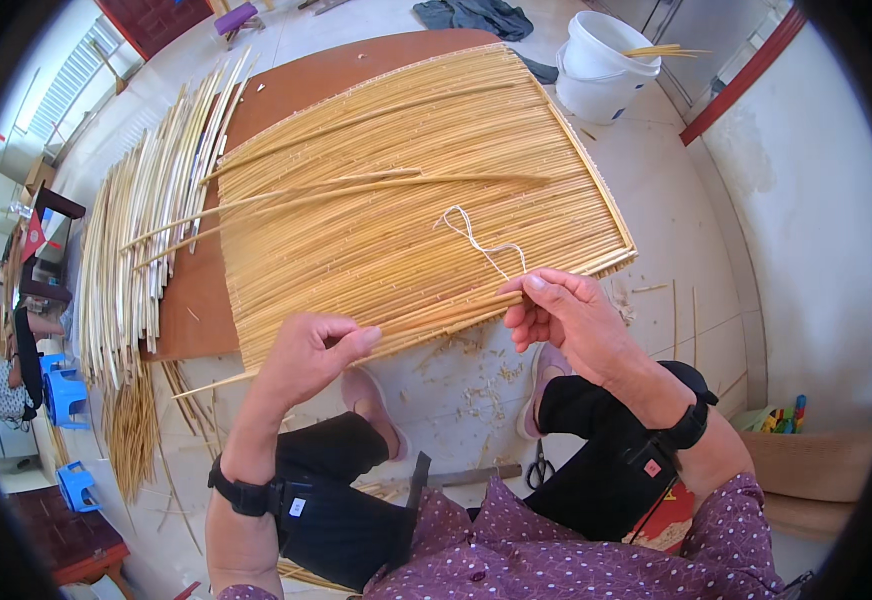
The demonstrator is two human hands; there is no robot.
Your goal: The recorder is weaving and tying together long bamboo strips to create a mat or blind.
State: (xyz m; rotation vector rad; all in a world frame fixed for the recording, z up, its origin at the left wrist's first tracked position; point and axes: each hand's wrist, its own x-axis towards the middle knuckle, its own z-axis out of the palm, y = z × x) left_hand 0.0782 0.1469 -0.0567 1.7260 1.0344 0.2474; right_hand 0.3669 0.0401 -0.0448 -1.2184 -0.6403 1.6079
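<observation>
A large mat of straw-coloured reed stalks (376, 235), tied in rows, lies over a brown tabletop (194, 290). At its near edge my left hand (308, 365) is closed, thumb pressed against the fingers, round a thin reed stalk (426, 322). The stalk's left end pokes out beyond that hand. My right hand (568, 312) pinches the right end of the reed at the mat's near right corner. A white string (471, 235) lies looped on the mat and runs to the right fingertips; whether they grip it too I cannot tell.
Several loose reeds (356, 190) rest across the mat. Pale stalks (136, 250) are heaped at the left. White buckets (601, 75) stand at the far right. Scissors (540, 468) and offcuts (486, 395) lie on the floor. Blue stools (64, 390) and a person (1, 388) are far left.
</observation>
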